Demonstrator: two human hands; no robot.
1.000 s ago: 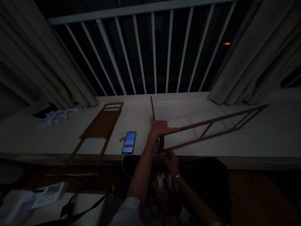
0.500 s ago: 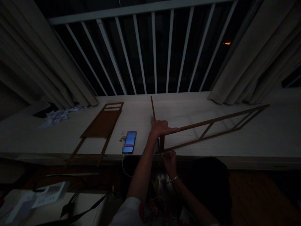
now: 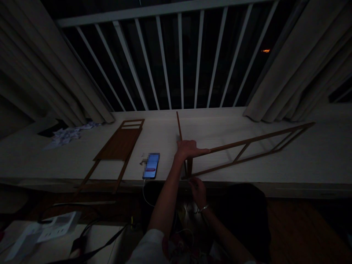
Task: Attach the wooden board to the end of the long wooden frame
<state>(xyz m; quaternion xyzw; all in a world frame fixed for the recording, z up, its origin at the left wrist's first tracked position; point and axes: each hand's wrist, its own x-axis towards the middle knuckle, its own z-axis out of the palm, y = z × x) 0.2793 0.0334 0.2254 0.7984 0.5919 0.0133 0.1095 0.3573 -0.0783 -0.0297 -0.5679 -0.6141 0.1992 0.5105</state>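
Slim wooden frame [image 3: 247, 140] lies on the desk [image 3: 55, 165], right of my phone [image 3: 151, 166]. My left grip [image 3: 189, 149] rests open and flat on its rail; a light press suits it. My right grip [image 3: 196, 190] looks narrow at its near end, though dimness hides it. A slatted wooden panel [image 3: 118, 145] lies left of the phone.

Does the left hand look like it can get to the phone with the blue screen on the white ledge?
Probably yes. The left hand rests on the thin brown wooden frame, close beside the blue-screened phone, and nothing stands between them on the white ledge. It would likely have to leave the frame first.
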